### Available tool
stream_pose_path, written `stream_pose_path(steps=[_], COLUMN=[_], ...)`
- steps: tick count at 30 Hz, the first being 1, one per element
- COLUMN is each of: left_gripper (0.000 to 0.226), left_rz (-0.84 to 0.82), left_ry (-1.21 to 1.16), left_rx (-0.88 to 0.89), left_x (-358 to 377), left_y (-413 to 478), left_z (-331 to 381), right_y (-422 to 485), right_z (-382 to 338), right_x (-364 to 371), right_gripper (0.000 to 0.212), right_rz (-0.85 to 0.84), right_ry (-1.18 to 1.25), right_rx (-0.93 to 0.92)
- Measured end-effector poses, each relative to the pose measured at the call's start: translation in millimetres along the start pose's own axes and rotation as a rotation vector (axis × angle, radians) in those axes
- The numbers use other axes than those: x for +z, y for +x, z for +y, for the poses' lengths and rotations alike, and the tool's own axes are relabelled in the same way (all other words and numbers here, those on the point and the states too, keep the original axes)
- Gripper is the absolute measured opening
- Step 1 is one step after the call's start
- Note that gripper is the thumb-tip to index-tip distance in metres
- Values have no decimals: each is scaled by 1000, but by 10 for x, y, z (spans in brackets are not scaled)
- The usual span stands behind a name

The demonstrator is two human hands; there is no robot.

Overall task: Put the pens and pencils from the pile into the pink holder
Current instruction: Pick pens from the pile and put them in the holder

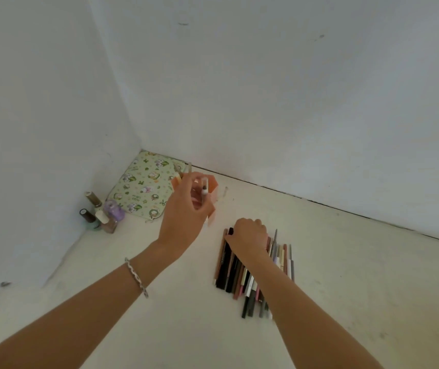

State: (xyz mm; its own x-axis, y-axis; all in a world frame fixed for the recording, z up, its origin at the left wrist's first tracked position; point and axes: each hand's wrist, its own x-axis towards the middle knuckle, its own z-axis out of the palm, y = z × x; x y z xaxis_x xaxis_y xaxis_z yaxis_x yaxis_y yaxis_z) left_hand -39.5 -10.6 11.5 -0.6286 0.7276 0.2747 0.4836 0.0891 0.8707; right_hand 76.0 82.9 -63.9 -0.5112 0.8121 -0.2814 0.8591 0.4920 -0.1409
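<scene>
The pink holder (212,185) stands near the back wall, mostly hidden behind my left hand (186,209). That hand grips a white pen (204,193) with its dark tip up, right at the holder's opening. One or two pens (189,169) stick up from the holder's far side. The pile of pens and pencils (237,272) lies flat on the white surface to the right, side by side. My right hand (249,235) rests on the pile's far end with fingers curled down over the pens; whether it grips one I cannot tell.
A green patterned pouch (143,187) lies in the corner left of the holder. Several nail polish bottles (101,214) stand in front of it by the left wall. White walls close off the back and left.
</scene>
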Motion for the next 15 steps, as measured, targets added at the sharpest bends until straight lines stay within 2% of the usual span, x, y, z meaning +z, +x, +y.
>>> stream_pose_path(steps=[3, 5, 9, 12, 15], left_gripper=[58, 46, 35, 31, 29], left_rz=[23, 79, 380, 525, 483], left_ry=[-6, -39, -121, -129, -70], left_rx=[22, 5, -2, -42, -70], left_x=[-7, -32, -235, -364, -334], left_y=[-34, 6, 348, 573, 603], left_z=[-58, -75, -32, -41, -160], right_y=[-5, 35, 203, 253, 188], right_z=[-21, 10, 125, 135, 67], right_x=[-20, -133, -642, -1008, -1192], right_gripper=[34, 33, 30, 21, 10], right_rz=[-51, -104, -117, -4, 209], right_ry=[134, 300, 669, 979, 1182], right_rx=[50, 106, 182, 167, 139])
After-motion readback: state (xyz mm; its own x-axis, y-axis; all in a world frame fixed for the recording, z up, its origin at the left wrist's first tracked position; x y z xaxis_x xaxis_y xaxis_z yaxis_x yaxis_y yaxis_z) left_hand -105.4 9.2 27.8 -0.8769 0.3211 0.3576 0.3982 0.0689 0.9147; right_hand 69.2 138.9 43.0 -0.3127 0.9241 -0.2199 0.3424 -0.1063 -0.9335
